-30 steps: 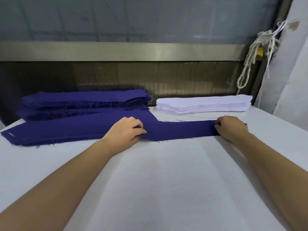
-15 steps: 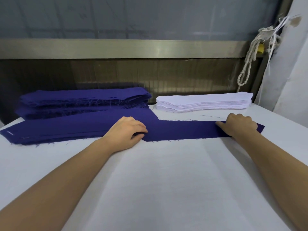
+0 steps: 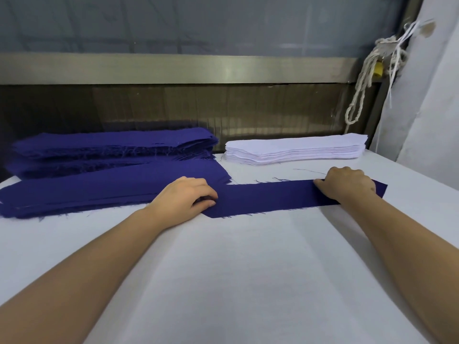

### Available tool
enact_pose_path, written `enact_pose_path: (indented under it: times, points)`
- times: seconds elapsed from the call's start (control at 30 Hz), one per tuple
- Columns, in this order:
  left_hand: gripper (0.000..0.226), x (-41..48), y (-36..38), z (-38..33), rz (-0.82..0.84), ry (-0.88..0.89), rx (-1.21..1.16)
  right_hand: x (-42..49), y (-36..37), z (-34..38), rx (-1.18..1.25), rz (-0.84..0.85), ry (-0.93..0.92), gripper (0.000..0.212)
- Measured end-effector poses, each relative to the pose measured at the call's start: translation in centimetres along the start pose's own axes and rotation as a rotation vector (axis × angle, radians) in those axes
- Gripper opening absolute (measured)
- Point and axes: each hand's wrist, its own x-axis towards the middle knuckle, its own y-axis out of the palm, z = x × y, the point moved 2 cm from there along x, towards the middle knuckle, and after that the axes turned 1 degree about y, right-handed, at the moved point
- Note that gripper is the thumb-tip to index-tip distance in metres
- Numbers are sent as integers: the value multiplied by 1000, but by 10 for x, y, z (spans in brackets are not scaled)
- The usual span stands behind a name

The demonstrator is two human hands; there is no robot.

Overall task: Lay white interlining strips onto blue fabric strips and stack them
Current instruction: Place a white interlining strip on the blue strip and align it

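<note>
A single blue fabric strip (image 3: 268,198) lies flat across the middle of the white table (image 3: 236,269). My left hand (image 3: 186,197) has its fingers curled on the strip's left end, pinching it. My right hand (image 3: 347,186) sits on the strip near its right end, knuckles raised and fingers bent down onto the cloth, and the strip's tip shows past it. A low stack of blue strips (image 3: 99,189) lies left of my left hand. The pile of white interlining strips (image 3: 295,148) is at the back right, untouched.
A taller folded pile of blue fabric (image 3: 111,147) sits at the back left. A dark panel and a metal rail (image 3: 173,68) run along the table's far edge. A knotted white cord (image 3: 365,78) hangs at the right by pale cloth.
My right hand slid to the right along the strip. The strip now lies stretched out, with its right tip showing beyond the hand. My left hand stayed at the left end.
</note>
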Motion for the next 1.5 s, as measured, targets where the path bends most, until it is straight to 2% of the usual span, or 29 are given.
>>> enact_pose_path:
  times: [0.1,0.27,0.43,0.57,0.67,0.83,1.03,1.13,1.27,1.33,1.4,1.5]
  points:
    - [19,2,0,-1,22,-66,-77,-3,0,10,4,-59,-51,47]
    - [26,7,3,-3,58,-86,-141,-8,8,48,7,-186,-302,41]
    - [21,24,3,8,-81,-139,-116,-6,14,86,66,-240,-512,36]
    - [19,44,4,19,-146,-258,-112,5,7,111,195,-255,-524,38]
    - [19,56,6,24,-195,-331,-118,12,5,131,205,-267,-496,42]
    - [22,55,16,33,-219,-358,-50,29,7,151,113,-357,-511,27]
    - [26,56,22,38,-177,-393,-68,49,9,150,142,-470,-619,22]
    - [27,57,24,43,-124,-433,-100,54,10,146,323,-454,-607,23]
    - [28,58,26,45,-104,-449,-120,58,3,143,827,-268,-435,8]
    - [28,58,25,45,-102,-453,-126,59,1,143,986,-178,-374,8]
    - [29,59,24,45,-104,-453,-144,59,0,144,1074,-132,-333,15]
    - [29,60,21,46,-111,-455,-205,59,1,144,1068,-128,-321,16]
